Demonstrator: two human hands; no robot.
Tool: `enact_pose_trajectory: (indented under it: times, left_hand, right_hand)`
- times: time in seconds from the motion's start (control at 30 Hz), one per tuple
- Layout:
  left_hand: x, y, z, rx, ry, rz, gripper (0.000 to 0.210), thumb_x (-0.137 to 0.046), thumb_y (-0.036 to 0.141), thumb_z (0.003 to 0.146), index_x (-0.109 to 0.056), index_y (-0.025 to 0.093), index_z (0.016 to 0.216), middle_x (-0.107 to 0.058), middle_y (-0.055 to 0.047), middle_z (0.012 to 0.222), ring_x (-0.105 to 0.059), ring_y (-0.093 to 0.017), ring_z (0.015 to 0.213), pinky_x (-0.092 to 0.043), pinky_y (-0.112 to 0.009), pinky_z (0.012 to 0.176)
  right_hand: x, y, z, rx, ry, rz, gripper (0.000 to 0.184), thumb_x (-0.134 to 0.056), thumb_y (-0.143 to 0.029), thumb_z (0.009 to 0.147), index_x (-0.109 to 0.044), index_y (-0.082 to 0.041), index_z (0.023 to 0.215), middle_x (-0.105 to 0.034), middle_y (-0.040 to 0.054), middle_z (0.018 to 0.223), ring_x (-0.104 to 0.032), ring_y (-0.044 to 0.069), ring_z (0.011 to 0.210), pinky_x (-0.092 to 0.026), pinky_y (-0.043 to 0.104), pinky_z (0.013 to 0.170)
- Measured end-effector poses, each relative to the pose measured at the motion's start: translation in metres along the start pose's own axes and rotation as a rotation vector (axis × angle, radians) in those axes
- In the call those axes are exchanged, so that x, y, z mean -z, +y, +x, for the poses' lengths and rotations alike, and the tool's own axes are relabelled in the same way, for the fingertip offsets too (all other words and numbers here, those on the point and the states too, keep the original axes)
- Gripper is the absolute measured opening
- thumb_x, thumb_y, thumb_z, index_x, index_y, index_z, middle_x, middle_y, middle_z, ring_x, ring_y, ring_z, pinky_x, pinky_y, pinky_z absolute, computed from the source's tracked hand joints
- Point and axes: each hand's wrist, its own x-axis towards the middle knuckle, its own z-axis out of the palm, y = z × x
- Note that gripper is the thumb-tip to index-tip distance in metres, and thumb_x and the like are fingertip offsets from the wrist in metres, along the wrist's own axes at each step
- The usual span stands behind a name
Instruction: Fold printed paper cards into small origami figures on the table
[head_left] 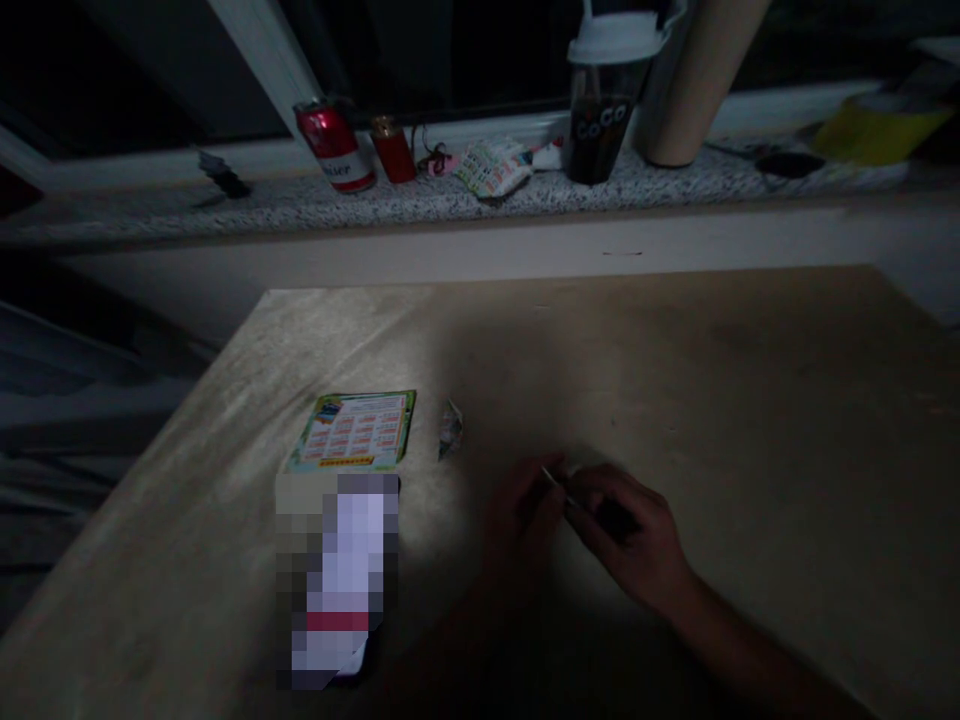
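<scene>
One thin piece | pinched between | left hand, right hand

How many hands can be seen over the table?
2: the left hand, holding a small pale piece, and the right hand, close beside it. No others show.

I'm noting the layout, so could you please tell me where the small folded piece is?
In the head view, the small folded piece lies on the table just left of centre, between the printed card and the left hand.
</scene>
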Motion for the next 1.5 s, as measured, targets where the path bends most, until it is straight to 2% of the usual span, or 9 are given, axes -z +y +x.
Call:
enact_pose_trajectory:
  times: [0.2, 0.23, 0.4, 0.57, 0.7, 0.83, 1.17, 1.33, 1.5]
  left_hand:
    - [0.001, -0.002, 0.006, -0.037, -0.034, -0.056, 0.033, -0.066, 0.033, 0.09, -0.073, 0.02, 0.119, -0.075, -0.008, 0.105, -0.071, -0.021, 0.096, -0.057, -0.032, 0.086]
    - [0.001, -0.003, 0.007, -0.054, -0.071, -0.08, 0.035, -0.065, 0.033, 0.09, -0.071, 0.019, 0.122, -0.076, -0.009, 0.107, -0.072, -0.021, 0.095, -0.057, -0.032, 0.086]
    - [0.004, -0.004, 0.011, -0.088, -0.092, -0.082, 0.035, -0.067, 0.032, 0.089, -0.072, 0.016, 0.12, -0.077, -0.009, 0.108, -0.072, -0.022, 0.099, -0.057, -0.033, 0.091]
    - [0.005, -0.006, 0.012, -0.087, -0.109, -0.077, 0.035, -0.067, 0.032, 0.09, -0.072, 0.016, 0.121, -0.078, -0.01, 0.111, -0.073, -0.022, 0.1, -0.058, -0.033, 0.09]
    - [0.005, -0.003, 0.012, -0.084, -0.122, -0.076, 0.033, -0.066, 0.032, 0.091, -0.072, 0.017, 0.12, -0.078, -0.01, 0.111, -0.073, -0.023, 0.102, -0.059, -0.034, 0.091]
    - [0.005, 0.0, 0.012, -0.089, -0.108, -0.1, 0.031, -0.069, 0.032, 0.088, -0.074, 0.015, 0.114, -0.079, -0.011, 0.108, -0.074, -0.024, 0.1, -0.06, -0.034, 0.09]
    - [0.009, -0.008, 0.012, -0.168, -0.19, 0.027, 0.041, -0.062, 0.023, 0.091, -0.066, 0.018, 0.132, -0.074, -0.012, 0.127, -0.071, -0.026, 0.116, -0.056, -0.038, 0.102]
    - [0.011, -0.005, 0.012, -0.199, -0.224, 0.084, 0.039, -0.061, 0.019, 0.09, -0.069, 0.017, 0.128, -0.074, -0.011, 0.126, -0.071, -0.026, 0.116, -0.055, -0.039, 0.104]
    - [0.012, -0.003, 0.014, -0.192, -0.238, 0.078, 0.037, -0.063, 0.02, 0.087, -0.071, 0.016, 0.123, -0.076, -0.011, 0.123, -0.073, -0.026, 0.113, -0.058, -0.039, 0.101]
  right_hand:
    - [0.003, 0.004, 0.002, -0.048, 0.011, 0.028, 0.009, -0.066, -0.022, 0.091, -0.063, -0.021, 0.082, -0.057, -0.0005, 0.07, -0.055, 0.014, 0.061, -0.046, 0.027, 0.055]
    - [0.003, 0.005, 0.001, -0.061, 0.01, 0.035, 0.008, -0.066, -0.023, 0.091, -0.064, -0.021, 0.083, -0.056, -0.0014, 0.067, -0.053, 0.013, 0.059, -0.045, 0.026, 0.053]
    - [0.002, 0.005, -0.001, -0.123, -0.008, 0.077, 0.006, -0.066, -0.025, 0.09, -0.067, -0.02, 0.092, -0.056, -0.0037, 0.062, -0.051, 0.011, 0.052, -0.043, 0.023, 0.048]
    - [0.001, 0.006, -0.002, -0.158, -0.002, 0.12, 0.009, -0.068, -0.027, 0.088, -0.07, -0.019, 0.092, -0.049, -0.0066, 0.055, -0.044, 0.009, 0.045, -0.037, 0.021, 0.043]
    - [0.001, 0.01, -0.003, -0.18, -0.003, 0.149, 0.011, -0.069, -0.029, 0.088, -0.07, -0.019, 0.092, -0.051, -0.0056, 0.056, -0.046, 0.01, 0.048, -0.039, 0.022, 0.044]
    - [0.001, 0.012, -0.002, -0.192, -0.021, 0.179, 0.013, -0.067, -0.031, 0.09, -0.07, -0.019, 0.095, -0.047, -0.0068, 0.055, -0.042, 0.01, 0.046, -0.035, 0.022, 0.042]
    - [0.004, 0.009, 0.002, -0.185, -0.079, 0.108, 0.023, -0.065, -0.029, 0.088, -0.077, -0.017, 0.104, -0.054, -0.0038, 0.054, -0.047, 0.011, 0.046, -0.039, 0.023, 0.043]
    - [0.005, 0.008, 0.001, -0.172, -0.092, 0.066, 0.022, -0.066, -0.029, 0.086, -0.08, -0.018, 0.101, -0.058, -0.0023, 0.054, -0.048, 0.011, 0.046, -0.041, 0.022, 0.043]
    - [0.006, 0.006, 0.003, -0.161, -0.1, 0.044, 0.02, -0.066, -0.028, 0.085, -0.081, -0.018, 0.095, -0.049, -0.005, 0.048, -0.042, 0.009, 0.042, -0.036, 0.021, 0.04]
